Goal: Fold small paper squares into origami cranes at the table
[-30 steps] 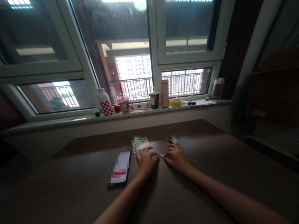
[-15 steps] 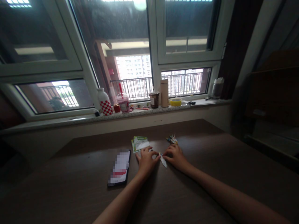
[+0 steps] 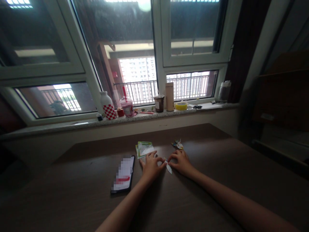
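The narrow white folded paper (image 3: 169, 169) seemed light and easily torn, best held at its far end, where the bare left hand (image 3: 152, 166) and bare right hand (image 3: 181, 161) pinched it

The left forearm (image 3: 129, 203) extends from the lower edge, the right forearm (image 3: 227, 195) from the lower right; both converge centrally. The left hand (image 3: 153, 165) is palm-down, its fingertips (image 3: 163, 160) pinched. The right hand (image 3: 181, 161) mirrors this pose, fingers (image 3: 177, 156) bent, just beside the left.
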Demonstrator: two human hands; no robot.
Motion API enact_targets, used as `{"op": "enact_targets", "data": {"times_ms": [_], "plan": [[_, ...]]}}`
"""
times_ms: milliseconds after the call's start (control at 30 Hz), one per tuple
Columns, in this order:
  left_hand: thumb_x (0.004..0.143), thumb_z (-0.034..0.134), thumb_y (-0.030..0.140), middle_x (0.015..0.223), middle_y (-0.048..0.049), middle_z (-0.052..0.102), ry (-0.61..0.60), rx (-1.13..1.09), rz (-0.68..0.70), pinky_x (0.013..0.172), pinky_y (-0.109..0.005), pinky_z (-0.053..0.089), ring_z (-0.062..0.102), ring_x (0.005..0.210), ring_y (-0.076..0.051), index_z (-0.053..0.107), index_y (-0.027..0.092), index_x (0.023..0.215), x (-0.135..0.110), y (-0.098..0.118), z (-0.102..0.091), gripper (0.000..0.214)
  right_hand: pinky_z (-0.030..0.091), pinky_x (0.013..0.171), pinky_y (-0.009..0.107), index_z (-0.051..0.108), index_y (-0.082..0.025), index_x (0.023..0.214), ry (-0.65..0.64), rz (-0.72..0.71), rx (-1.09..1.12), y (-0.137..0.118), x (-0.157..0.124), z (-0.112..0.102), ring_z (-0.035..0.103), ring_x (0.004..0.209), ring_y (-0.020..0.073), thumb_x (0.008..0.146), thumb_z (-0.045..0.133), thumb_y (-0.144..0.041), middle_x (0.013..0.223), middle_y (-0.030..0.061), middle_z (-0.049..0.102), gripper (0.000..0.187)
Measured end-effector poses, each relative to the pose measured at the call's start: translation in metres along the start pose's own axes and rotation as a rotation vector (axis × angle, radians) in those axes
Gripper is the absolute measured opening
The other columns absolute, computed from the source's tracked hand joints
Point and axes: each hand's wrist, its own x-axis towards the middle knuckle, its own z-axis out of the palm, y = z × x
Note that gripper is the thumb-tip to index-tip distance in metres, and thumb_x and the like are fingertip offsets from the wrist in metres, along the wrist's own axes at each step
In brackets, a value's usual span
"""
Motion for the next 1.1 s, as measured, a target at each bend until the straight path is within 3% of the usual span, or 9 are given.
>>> {"op": "enact_targets", "data": {"times_ms": [367, 667, 1100], "plan": [[0.084, 0.066, 0.039, 0.138, -0.001, 0.057, 0.063, 0.0, 0.05, 0.106, -0.076, 0.005, 0.04, 0.133, -0.034, 0.075, 0.04, 0.096, 0.0, -0.004, 0.012, 0.015, 0.031, 0.103, 0.042, 0.075, -0.027, 0.077, 0.037, -0.13, 0.074, 0.0, -0.001, -0.002, 0.049, 0.114, 0.0253, 0.079, 0.071, -0.025, 0.102, 0.0008, 0.072, 0.005], [0.084, 0.065, 0.043, 0.137, -0.0028, 0.057, 0.055, 0.0, 0.017, 0.107, -0.075, 0.008, 0.042, 0.131, -0.032, 0.074, 0.041, 0.097, -0.001, -0.002, 0.009, 0.016, 0.032, 0.104, 0.046, 0.077, -0.027, 0.083, -0.023, -0.198, 0.168, 0.012, 0.002, 0.003, 0.049, 0.115, 0.027, 0.073, 0.066, -0.008, 0.098, 0.002, 0.074, 0.024], [0.084, 0.064, 0.044, 0.139, -0.0031, 0.055, 0.04, 0.001, -0.011, 0.106, -0.076, 0.007, 0.041, 0.132, -0.033, 0.075, 0.041, 0.096, 0.001, -0.004, 0.012, 0.017, 0.03, 0.105, 0.046, 0.076, -0.027, 0.077, -0.011, -0.164, 0.153, 0.012, 0.001, 0.0, 0.049, 0.119, 0.0279, 0.073, 0.071, -0.014, 0.095, 0.0011, 0.076, 0.015]]}}
